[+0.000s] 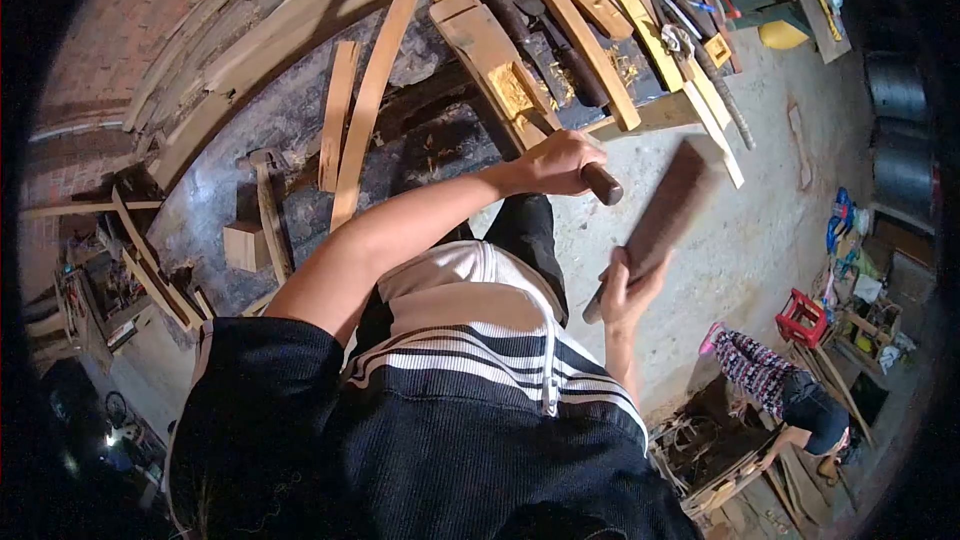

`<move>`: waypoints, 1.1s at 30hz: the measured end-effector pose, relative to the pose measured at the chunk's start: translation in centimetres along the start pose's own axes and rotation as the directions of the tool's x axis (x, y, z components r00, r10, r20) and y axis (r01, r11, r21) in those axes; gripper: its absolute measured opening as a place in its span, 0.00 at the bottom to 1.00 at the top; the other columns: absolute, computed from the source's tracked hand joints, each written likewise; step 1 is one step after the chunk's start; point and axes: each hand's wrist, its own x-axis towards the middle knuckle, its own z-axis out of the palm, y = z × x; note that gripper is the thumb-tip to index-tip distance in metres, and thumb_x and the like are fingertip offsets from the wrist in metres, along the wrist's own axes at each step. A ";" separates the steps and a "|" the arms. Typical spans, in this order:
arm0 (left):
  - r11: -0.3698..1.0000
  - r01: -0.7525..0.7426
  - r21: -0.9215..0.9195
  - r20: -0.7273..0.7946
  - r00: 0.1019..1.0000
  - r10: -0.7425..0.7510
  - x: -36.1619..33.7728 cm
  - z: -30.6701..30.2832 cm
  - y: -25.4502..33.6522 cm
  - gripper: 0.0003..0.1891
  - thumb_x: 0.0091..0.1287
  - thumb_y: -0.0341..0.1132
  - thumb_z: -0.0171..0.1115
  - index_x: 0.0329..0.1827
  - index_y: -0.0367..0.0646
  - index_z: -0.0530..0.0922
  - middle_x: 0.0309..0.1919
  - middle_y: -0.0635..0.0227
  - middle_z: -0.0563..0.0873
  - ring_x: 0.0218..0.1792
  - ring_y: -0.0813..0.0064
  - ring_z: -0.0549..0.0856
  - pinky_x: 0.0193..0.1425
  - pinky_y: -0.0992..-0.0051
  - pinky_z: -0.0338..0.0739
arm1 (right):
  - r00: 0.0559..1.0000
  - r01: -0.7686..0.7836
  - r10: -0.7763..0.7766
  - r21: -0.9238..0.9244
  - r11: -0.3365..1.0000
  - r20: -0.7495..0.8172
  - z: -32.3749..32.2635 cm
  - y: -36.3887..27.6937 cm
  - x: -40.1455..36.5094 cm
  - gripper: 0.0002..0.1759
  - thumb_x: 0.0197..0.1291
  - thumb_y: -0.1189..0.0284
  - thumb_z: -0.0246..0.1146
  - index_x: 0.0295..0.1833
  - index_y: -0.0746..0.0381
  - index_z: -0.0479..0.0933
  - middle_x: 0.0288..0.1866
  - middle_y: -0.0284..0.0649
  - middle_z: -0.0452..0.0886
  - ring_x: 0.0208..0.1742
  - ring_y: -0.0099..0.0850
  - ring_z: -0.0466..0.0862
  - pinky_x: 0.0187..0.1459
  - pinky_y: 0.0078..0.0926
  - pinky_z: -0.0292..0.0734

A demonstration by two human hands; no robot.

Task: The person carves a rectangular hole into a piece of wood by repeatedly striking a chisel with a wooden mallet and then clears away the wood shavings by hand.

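Observation:
My left hand (pixel 560 162) is closed round a tool whose round brown wooden handle (pixel 603 185) sticks out of the fist; its other end is hidden. Just beyond that fist lies a long wooden piece (pixel 478 28) with a cut-out holding pale wood shavings (pixel 508 88). My right hand (pixel 630 295) grips the narrow end of a flat, dark wooden bat (pixel 672 205). The bat is raised at an angle, apart from the handle, and its wide end is smeared by motion.
On the dark bench (pixel 290 130) lie wood strips (pixel 385 70), a hammer (pixel 270 210) and a small wood block (pixel 245 245). Dark tools (pixel 570 55) lie beside the long piece. At lower right a person (pixel 775 385) bends near a red crate (pixel 802 318).

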 end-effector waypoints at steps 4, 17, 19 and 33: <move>0.990 0.108 0.088 0.078 0.990 -0.115 0.0 -0.5 0.5 0.10 0.51 0.38 0.67 0.27 0.41 0.78 0.24 0.52 0.82 0.32 0.48 0.85 0.35 0.58 0.79 | 0.987 -0.136 0.149 -0.188 0.973 0.061 0.3 -0.3 1.3 0.22 0.62 0.65 0.68 0.53 0.68 0.71 0.27 0.39 0.79 0.26 0.24 0.75 0.30 0.26 0.73; 0.593 0.314 -0.741 -0.470 0.388 -0.793 8.9 -7.4 -4.0 0.16 0.62 0.48 0.72 0.32 0.46 0.79 0.22 0.75 0.79 0.21 0.82 0.74 0.26 0.75 0.69 | 0.995 -0.018 0.041 -0.241 0.970 0.090 -1.0 1.4 4.1 0.23 0.62 0.67 0.69 0.56 0.66 0.69 0.29 0.46 0.81 0.27 0.31 0.82 0.29 0.30 0.75; 0.500 0.102 -0.860 -0.446 0.328 -0.833 10.5 -6.8 -9.2 0.16 0.63 0.43 0.72 0.43 0.44 0.76 0.24 0.77 0.75 0.18 0.82 0.67 0.24 0.77 0.66 | 0.985 -0.124 0.150 -0.255 0.959 0.088 -1.4 0.5 5.1 0.23 0.60 0.66 0.70 0.53 0.67 0.69 0.33 0.56 0.84 0.37 0.44 0.88 0.39 0.37 0.80; 0.315 0.295 -0.902 -0.308 0.070 -0.949 17.6 -1.8 -25.0 0.25 0.68 0.26 0.52 0.69 0.47 0.62 0.37 0.67 0.77 0.30 0.76 0.76 0.32 0.72 0.75 | 0.988 -0.100 0.128 -0.283 0.954 0.083 -5.8 5.6 12.9 0.23 0.62 0.63 0.69 0.53 0.67 0.71 0.23 0.35 0.76 0.19 0.23 0.75 0.19 0.25 0.70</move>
